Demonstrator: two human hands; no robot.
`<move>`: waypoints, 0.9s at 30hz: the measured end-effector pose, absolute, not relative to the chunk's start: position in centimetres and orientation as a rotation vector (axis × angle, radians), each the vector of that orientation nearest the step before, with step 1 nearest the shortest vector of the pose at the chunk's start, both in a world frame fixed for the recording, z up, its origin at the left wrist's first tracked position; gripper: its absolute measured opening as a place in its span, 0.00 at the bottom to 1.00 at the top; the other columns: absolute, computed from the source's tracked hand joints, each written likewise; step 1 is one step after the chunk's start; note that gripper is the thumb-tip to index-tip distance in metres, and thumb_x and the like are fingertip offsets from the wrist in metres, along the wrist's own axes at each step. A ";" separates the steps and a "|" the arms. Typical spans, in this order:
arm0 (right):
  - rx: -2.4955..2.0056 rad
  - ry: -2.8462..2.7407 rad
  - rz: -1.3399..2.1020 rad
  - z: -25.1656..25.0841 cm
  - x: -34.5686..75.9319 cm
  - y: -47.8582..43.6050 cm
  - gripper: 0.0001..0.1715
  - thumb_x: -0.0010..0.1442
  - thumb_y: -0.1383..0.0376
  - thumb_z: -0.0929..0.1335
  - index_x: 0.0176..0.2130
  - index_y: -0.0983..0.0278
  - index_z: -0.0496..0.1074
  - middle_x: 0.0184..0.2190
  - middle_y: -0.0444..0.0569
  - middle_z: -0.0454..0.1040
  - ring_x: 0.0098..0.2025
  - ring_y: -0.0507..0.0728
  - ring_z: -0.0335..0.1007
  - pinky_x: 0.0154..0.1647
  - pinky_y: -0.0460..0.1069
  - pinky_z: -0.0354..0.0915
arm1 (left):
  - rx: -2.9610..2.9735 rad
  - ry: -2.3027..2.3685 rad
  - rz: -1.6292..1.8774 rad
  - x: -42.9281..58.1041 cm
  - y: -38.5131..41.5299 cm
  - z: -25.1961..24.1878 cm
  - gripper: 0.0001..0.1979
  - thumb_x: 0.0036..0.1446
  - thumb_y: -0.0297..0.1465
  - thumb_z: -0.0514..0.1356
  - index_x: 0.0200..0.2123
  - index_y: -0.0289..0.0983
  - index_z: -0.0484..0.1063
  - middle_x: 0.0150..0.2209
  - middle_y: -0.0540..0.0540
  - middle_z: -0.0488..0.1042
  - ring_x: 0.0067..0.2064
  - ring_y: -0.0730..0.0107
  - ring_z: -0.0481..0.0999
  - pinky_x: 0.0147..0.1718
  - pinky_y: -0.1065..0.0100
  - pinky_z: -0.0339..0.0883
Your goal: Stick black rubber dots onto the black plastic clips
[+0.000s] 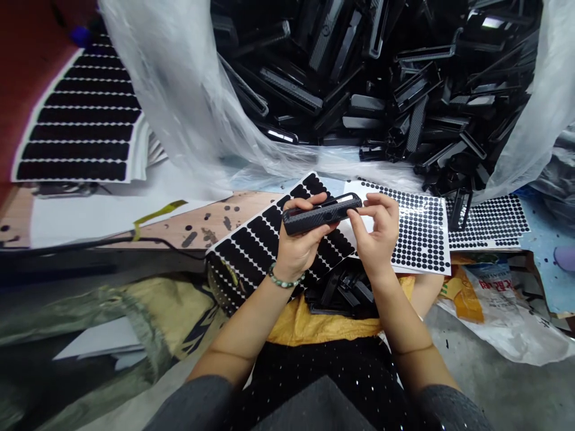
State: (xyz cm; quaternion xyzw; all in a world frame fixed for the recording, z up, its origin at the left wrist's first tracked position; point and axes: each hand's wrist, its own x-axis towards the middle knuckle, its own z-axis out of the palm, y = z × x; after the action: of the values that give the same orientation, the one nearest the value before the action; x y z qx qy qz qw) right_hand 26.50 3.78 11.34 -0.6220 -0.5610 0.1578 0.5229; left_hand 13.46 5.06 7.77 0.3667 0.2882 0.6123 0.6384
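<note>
A long black plastic part (314, 219) with a carbon-fibre pattern and rounded ends lies across my left hand (294, 254). The fingers are behind it and the thumb is along its lower edge. My right hand (380, 236) has thumb and index finger pinched at the part's right end, its other fingers curled above; any small piece between the fingertips is too small to make out. Beneath my hands are a sheet of black oblong stickers (256, 239) and a white sheet of black round stickers (422, 233). More black parts (344, 293) lie in my lap on yellow cloth (314, 326).
A large clear plastic bag (179, 78) full of similar black parts (404, 90) stands at the back. At the left is a stack of black sticker sheets (81, 131). A cable (112, 242) runs along the table edge. A printed plastic bag (503, 311) lies at the right.
</note>
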 end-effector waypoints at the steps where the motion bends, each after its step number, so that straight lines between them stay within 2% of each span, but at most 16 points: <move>1: -1.529 -1.382 0.303 11.4 26.5 3.6 0.08 0.60 0.57 0.69 0.32 0.57 0.72 0.47 0.52 0.67 0.51 0.62 0.67 0.56 0.63 0.67 | 0.838 0.655 1.411 13.6 5.0 7.8 0.22 0.47 0.33 0.72 0.40 0.45 0.63 0.51 0.52 0.74 0.49 0.68 0.78 0.44 0.66 0.78; 3: -1.593 -1.416 0.216 11.3 26.5 3.3 0.09 0.59 0.55 0.70 0.38 0.57 0.73 0.54 0.54 0.65 0.53 0.64 0.67 0.55 0.64 0.67 | 0.831 0.654 1.438 13.7 4.8 7.9 0.21 0.48 0.32 0.72 0.40 0.46 0.63 0.51 0.53 0.74 0.48 0.70 0.78 0.45 0.67 0.78; 5: -1.605 -1.359 0.258 10.9 26.5 3.1 0.20 0.57 0.53 0.71 0.48 0.55 0.71 0.60 0.55 0.60 0.54 0.64 0.67 0.54 0.63 0.69 | 0.822 0.673 1.458 13.7 4.8 8.0 0.21 0.48 0.33 0.72 0.40 0.46 0.62 0.52 0.53 0.73 0.49 0.69 0.77 0.45 0.67 0.78; 7: -1.557 -1.239 0.447 10.4 26.5 3.1 0.32 0.56 0.52 0.72 0.57 0.53 0.63 0.61 0.55 0.61 0.51 0.60 0.69 0.52 0.60 0.71 | 0.827 0.693 1.457 13.6 4.9 8.0 0.22 0.48 0.34 0.72 0.40 0.47 0.62 0.53 0.53 0.72 0.51 0.67 0.76 0.46 0.66 0.78; 9: -1.455 -1.139 0.702 10.0 26.5 3.3 0.37 0.56 0.52 0.72 0.60 0.52 0.59 0.57 0.54 0.66 0.47 0.57 0.72 0.50 0.57 0.73 | 0.836 0.684 1.441 13.7 4.9 7.9 0.21 0.49 0.34 0.71 0.40 0.47 0.62 0.54 0.54 0.72 0.52 0.67 0.76 0.46 0.65 0.78; 11: -1.352 -1.095 0.898 9.9 26.5 3.7 0.35 0.56 0.51 0.71 0.59 0.53 0.62 0.52 0.52 0.72 0.47 0.57 0.73 0.49 0.55 0.74 | 0.827 0.654 1.437 13.9 4.7 7.7 0.20 0.49 0.33 0.71 0.40 0.48 0.63 0.53 0.56 0.72 0.52 0.69 0.76 0.47 0.67 0.78; 14: -1.301 -1.022 0.993 10.1 26.8 4.2 0.30 0.54 0.49 0.71 0.53 0.55 0.71 0.48 0.49 0.76 0.49 0.57 0.74 0.50 0.56 0.74 | 0.837 0.640 1.421 13.9 4.4 7.5 0.19 0.50 0.33 0.71 0.40 0.49 0.65 0.53 0.56 0.73 0.52 0.69 0.76 0.47 0.66 0.77; 19: -1.349 -0.973 1.099 10.7 29.6 3.2 0.23 0.52 0.47 0.72 0.44 0.56 0.79 0.41 0.46 0.81 0.40 0.57 0.77 0.36 0.53 0.77 | 1.086 0.565 1.228 11.7 7.6 8.0 0.25 0.43 0.51 0.71 0.40 0.44 0.72 0.56 0.44 0.73 0.58 0.55 0.73 0.53 0.58 0.74; 20: -1.367 -1.065 1.160 10.7 30.3 3.0 0.21 0.54 0.48 0.71 0.43 0.56 0.80 0.40 0.46 0.82 0.39 0.57 0.78 0.35 0.53 0.77 | 1.146 0.634 1.242 11.0 9.2 8.1 0.23 0.46 0.50 0.69 0.40 0.44 0.73 0.55 0.44 0.73 0.58 0.56 0.73 0.54 0.59 0.73; 22: -1.418 -1.285 1.183 10.6 31.7 3.0 0.18 0.58 0.51 0.69 0.43 0.56 0.80 0.41 0.47 0.82 0.41 0.57 0.78 0.39 0.54 0.76 | 1.301 0.904 1.350 9.9 12.9 8.2 0.13 0.55 0.42 0.65 0.40 0.42 0.74 0.50 0.44 0.75 0.54 0.61 0.74 0.54 0.59 0.70; 24: -1.495 -1.440 1.043 10.1 32.5 4.0 0.16 0.61 0.55 0.67 0.44 0.56 0.79 0.44 0.48 0.81 0.44 0.58 0.77 0.46 0.56 0.74 | 1.519 1.112 1.351 9.1 16.8 8.1 0.07 0.56 0.33 0.63 0.40 0.41 0.74 0.45 0.46 0.76 0.51 0.60 0.73 0.58 0.56 0.65; 27: -1.677 -1.507 0.744 8.6 32.7 7.3 0.14 0.63 0.64 0.63 0.43 0.59 0.78 0.44 0.50 0.80 0.46 0.58 0.75 0.51 0.58 0.70 | 1.786 1.380 1.123 8.4 21.1 8.1 0.06 0.52 0.25 0.60 0.32 0.41 0.73 0.42 0.44 0.76 0.55 0.50 0.68 0.64 0.47 0.50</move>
State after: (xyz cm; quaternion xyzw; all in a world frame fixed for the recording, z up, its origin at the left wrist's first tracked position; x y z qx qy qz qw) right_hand 32.70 7.27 8.63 -0.6549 -0.5886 0.2907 0.3744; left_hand 8.38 21.12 8.09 0.6746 0.5213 0.4243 0.3052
